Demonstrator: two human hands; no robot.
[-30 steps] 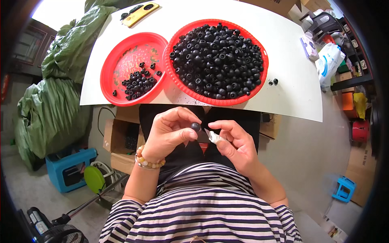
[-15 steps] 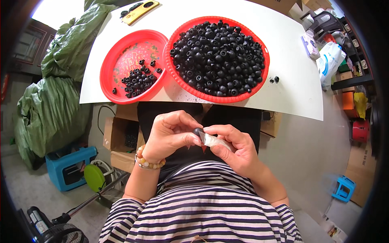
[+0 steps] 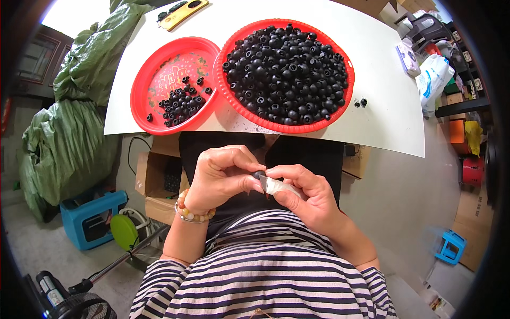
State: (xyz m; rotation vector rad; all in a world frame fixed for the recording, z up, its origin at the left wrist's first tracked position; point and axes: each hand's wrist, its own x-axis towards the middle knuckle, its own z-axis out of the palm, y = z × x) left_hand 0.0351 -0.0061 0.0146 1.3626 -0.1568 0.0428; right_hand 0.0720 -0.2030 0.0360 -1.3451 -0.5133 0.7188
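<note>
Between our left hand (image 3: 223,173) and right hand (image 3: 305,194) we have a small piece (image 3: 258,175) and a tool (image 3: 281,187). Beyond both hands is the table (image 3: 382,64); on it, ahead of them, a basket (image 3: 297,128) heaped with more pieces (image 3: 287,74). Ahead and left, we have a tray (image 3: 154,64) holding others, with a phone (image 3: 183,15) farther off. A stool (image 3: 93,220) stands well left.

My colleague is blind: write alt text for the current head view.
A person's left hand pinches a black piece at the tip of a white-wrapped tool in the right hand. Beyond, on a white table, a red basin heaped with similar pieces stands beside a red tray holding far fewer.
</note>
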